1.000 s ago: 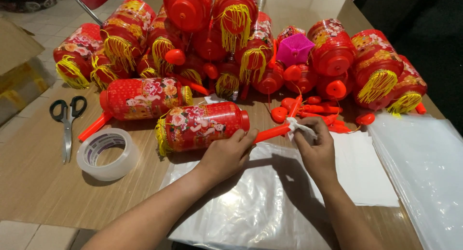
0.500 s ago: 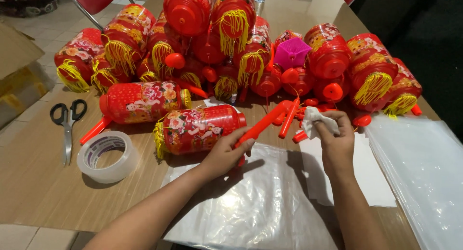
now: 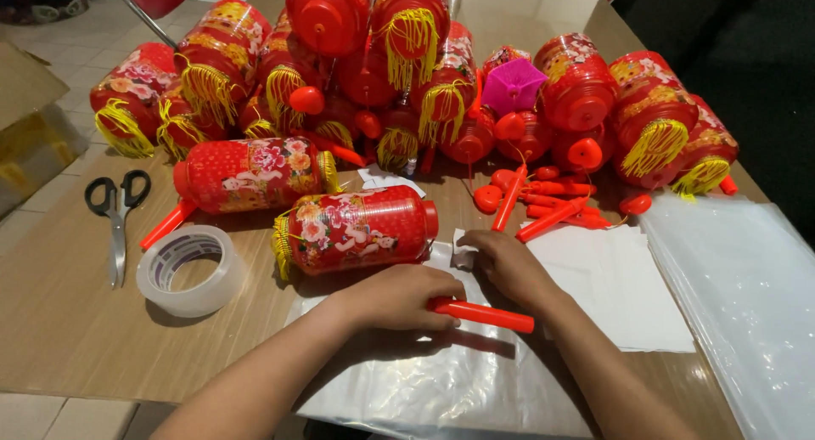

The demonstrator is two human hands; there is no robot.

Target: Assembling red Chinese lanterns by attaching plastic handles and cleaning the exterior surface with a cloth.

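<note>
wooden table [image 3: 68, 338] | scissors [image 3: 115, 211] | tape roll [image 3: 188, 268] | red lanterns [image 3: 356, 228] (piled) | plastic bags [image 3: 747, 296]

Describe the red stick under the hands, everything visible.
The red stick is a slim, smooth rod, plastic by its look, lying nearly flat on the clear plastic sheet, tilted slightly down to the right. The left hand covers its left end; the right hand rests just above it, touching white paper.

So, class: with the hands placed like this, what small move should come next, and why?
Probably slide the red stick toward the lantern: the left hand pins it flat on the clear plastic bag, while the right hand rests by a paper scrap.
</note>
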